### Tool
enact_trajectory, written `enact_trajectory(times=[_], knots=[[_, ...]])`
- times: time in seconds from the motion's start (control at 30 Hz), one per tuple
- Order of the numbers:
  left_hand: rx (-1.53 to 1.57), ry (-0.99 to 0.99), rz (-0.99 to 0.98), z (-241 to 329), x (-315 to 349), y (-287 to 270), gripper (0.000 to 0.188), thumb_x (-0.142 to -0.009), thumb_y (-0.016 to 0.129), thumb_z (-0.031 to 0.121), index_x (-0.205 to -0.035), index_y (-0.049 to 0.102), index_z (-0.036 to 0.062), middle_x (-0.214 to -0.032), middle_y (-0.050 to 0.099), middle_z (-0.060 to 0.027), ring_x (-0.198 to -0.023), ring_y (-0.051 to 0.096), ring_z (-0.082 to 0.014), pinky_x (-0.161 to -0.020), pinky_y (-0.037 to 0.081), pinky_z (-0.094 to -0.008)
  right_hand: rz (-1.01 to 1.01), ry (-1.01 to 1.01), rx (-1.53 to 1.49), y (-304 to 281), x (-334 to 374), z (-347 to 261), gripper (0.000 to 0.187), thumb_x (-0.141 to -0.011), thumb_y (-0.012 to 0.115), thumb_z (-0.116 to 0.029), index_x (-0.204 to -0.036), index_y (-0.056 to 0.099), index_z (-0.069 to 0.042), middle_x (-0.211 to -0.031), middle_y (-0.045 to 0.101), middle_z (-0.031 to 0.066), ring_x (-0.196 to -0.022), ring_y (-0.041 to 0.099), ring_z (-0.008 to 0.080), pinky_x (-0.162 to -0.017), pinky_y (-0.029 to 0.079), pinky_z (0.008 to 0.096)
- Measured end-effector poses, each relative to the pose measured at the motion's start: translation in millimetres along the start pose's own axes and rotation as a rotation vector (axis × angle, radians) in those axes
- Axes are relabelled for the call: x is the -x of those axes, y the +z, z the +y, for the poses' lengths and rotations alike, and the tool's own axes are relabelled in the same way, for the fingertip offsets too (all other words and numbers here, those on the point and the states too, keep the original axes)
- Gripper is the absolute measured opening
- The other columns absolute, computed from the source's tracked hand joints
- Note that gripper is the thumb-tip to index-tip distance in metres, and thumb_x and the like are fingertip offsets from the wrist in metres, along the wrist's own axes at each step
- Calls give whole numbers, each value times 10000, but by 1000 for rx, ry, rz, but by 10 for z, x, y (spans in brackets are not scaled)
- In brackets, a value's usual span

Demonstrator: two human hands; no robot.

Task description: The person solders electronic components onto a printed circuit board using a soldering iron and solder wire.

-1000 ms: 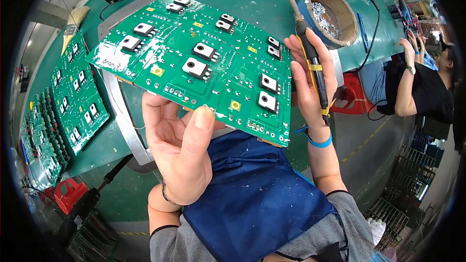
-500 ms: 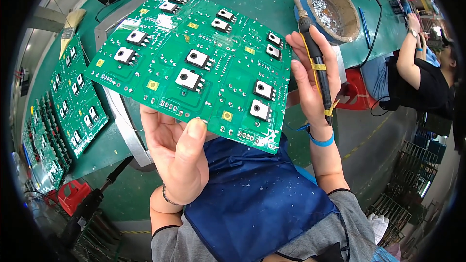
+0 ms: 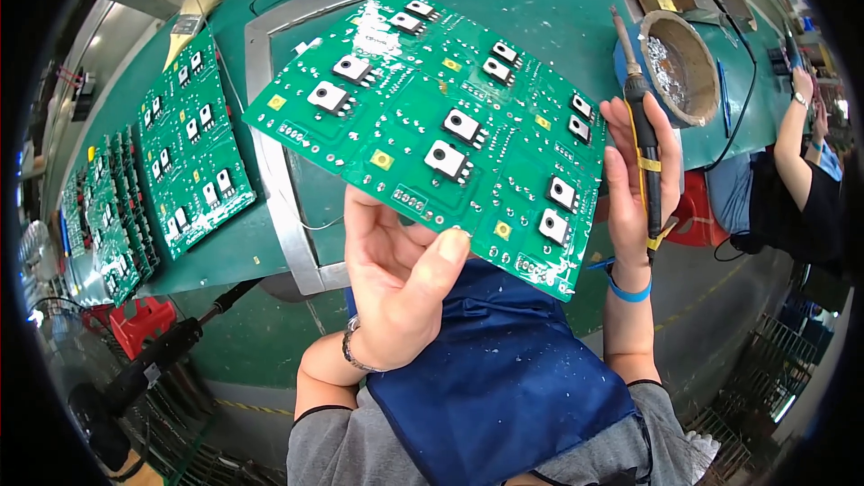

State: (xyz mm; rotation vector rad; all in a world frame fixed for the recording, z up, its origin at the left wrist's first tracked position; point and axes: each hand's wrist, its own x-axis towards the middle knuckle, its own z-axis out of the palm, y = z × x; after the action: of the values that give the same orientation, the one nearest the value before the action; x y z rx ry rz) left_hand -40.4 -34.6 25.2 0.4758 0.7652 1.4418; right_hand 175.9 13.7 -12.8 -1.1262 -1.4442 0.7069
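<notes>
A green circuit board [image 3: 405, 148] is held up over my lap, tilted, with rows of black-and-white transistors and small yellow squares on its upper face. My left hand [image 3: 396, 292] is closed on its near edge, thumb on top and fingers hidden underneath. On the other side, my right hand [image 3: 630, 207] grips a soldering iron [image 3: 651, 182] with a black handle wrapped in yellow tape. The iron's tip points up and away, apart from the board. Fingers of this right hand are at the board's right edge; whether they support it, I cannot tell.
A round pot [image 3: 706, 108] holding silvery scraps stands behind the iron, near a blue pen [image 3: 724, 94]. At left are another board [image 3: 193, 184], a row of upright boards [image 3: 112, 216] and a brush [image 3: 191, 18]. A metal frame [image 3: 292, 247] lies on the bench. Another person [image 3: 801, 184] is at far right.
The view has swung, so the bench, pot and boards sit farther right in the picture. Both hands keep their hold, and the circuit board stays at much the same tilt.
</notes>
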Motion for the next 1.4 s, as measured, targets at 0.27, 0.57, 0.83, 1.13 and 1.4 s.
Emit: enact_trajectory(times=[0.27, 0.57, 0.83, 1.13, 1.4], knots=[[45, 42, -48, -30, 4, 11, 618, -804, 541, -109, -1326, 232, 10, -1291, 381, -137, -1146, 533, -280, -912, 495, -388, -16, 0, 1, 12, -6, 20, 523, -875, 517, 54, -1359, 323, 15, -1250, 514, 222, -1172, 517, 295, -1007, 401, 396], [30, 97, -87, -71, 28, -20, 673, -798, 542, -119, -1361, 198, 13, -1310, 368, -132, -1189, 493, -268, -963, 445, -390, 6, 0, -13, 30, 1, 18, 520, -868, 530, 51, -1351, 341, 14, -1247, 519, 211, -1164, 524, 290, -1004, 407, 393], [70, 76, -70, -64, 48, -30, 719, -782, 552, -101, -1381, 176, 29, -1300, 406, -135, -1174, 495, -233, -960, 428, -380, 16, -44, -12, 5, 7, 33, 554, -868, 536, 35, -1369, 303, -1, -1287, 476, 220, -1205, 485, 302, -1024, 385, 415], [40, 76, -85, -65, 61, -107, 740, -773, 561, -87, -1387, 163, 26, -1327, 394, -141, -1216, 454, -243, -988, 399, -399, 32, -10, -46, 17, 17, -6, 569, -864, 546, 25, -1373, 293, -5, -1284, 477, 223, -1203, 486, 312, -1021, 389, 410], [51, 5, -32, 2, 41, -103, 746, -765, 581, -61, -1394, 192, 34, -1360, 374, -135, -1244, 425, -257, -1013, 375, -424, 53, -33, -4, -1, -4, -83, 601, -850, 550, 27, -1380, 269, 6, -1285, 468, 242, -1207, 477, 331, -1027, 375, 414]])
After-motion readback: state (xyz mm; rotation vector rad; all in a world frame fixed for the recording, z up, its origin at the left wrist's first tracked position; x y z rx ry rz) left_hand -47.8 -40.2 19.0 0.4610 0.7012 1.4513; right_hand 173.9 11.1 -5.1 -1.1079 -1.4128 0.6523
